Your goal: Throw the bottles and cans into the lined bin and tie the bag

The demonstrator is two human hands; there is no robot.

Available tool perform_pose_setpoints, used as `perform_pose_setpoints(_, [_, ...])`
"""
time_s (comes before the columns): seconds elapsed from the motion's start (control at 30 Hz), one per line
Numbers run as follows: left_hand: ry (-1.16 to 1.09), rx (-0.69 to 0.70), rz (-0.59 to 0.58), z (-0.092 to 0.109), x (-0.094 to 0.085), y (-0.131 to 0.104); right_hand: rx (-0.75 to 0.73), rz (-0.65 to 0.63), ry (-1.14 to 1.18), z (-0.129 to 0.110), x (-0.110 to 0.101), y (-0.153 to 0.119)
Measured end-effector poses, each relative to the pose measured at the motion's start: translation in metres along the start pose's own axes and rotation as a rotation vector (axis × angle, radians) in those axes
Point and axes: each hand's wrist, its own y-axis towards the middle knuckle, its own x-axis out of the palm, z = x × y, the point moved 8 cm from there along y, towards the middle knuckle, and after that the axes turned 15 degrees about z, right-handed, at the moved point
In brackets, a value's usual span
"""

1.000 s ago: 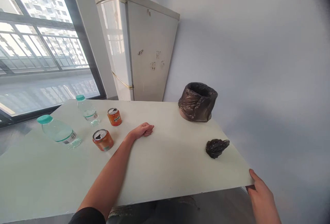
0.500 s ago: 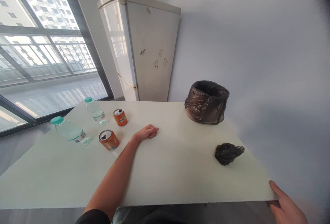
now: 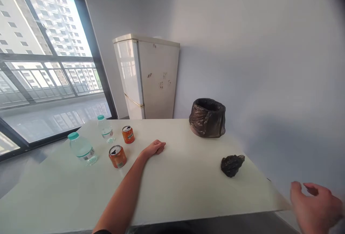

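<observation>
Crumpled black bag [image 3: 232, 165] lies on the white table [image 3: 188, 191], to the left of my right hand [image 3: 314, 201] and farther from me, not touching it. That hand is beside the table's near right corner, a little blurred, its fingers half curled with a gap at the thumb and nothing visible in it; I cannot tell whether it touches the edge.

My left hand [image 3: 154, 148] rests on the tabletop, curled into a loose fist; its palm is hidden, so I cannot tell if anything is inside. Left of this fist are the nearer orange can [image 3: 118, 158] and the farther orange can [image 3: 128, 136], and beyond them two clear bottles [image 3: 82, 148] with teal caps. Ahead and to the right of it stands the bag-lined bin [image 3: 207, 124].
</observation>
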Motion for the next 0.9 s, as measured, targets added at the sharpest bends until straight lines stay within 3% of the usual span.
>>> perform_pose_setpoints(0.07, [0.008, 0.017, -0.004, 0.001, 0.001, -0.001, -0.015, 0.06, 0.051, -0.018, -0.004, -0.001])
perform_pose_setpoints(0.17, [0.016, 0.031, -0.01, 0.004, 0.003, -0.003, -0.127, 0.134, 0.209, -0.063, -0.002, -0.016])
perform_pose_setpoints(0.27, [0.022, 0.03, -0.017, 0.007, 0.006, -0.004, -0.238, 0.161, 0.375, -0.118, 0.009, -0.039])
perform_pose_setpoints(0.4, [0.022, 0.023, -0.025, 0.008, 0.007, -0.004, -0.409, 0.105, 0.579, -0.205, 0.02, -0.058])
perform_pose_setpoints(0.5, [0.014, 0.012, -0.028, 0.007, 0.007, -0.003, -0.47, 0.094, 0.68, -0.265, 0.021, -0.044])
perform_pose_setpoints(0.67, [-0.002, 0.0, -0.033, 0.004, 0.004, 0.0, -0.48, 0.094, 0.752, -0.34, 0.038, 0.011])
perform_pose_setpoints(0.77, [0.001, -0.008, -0.038, 0.001, 0.001, 0.002, -0.482, 0.008, 0.72, -0.37, 0.066, 0.032])
perform_pose_setpoints(0.9, [0.003, -0.011, -0.054, -0.001, 0.0, 0.004, -0.446, -0.289, 0.541, -0.39, 0.117, 0.031])
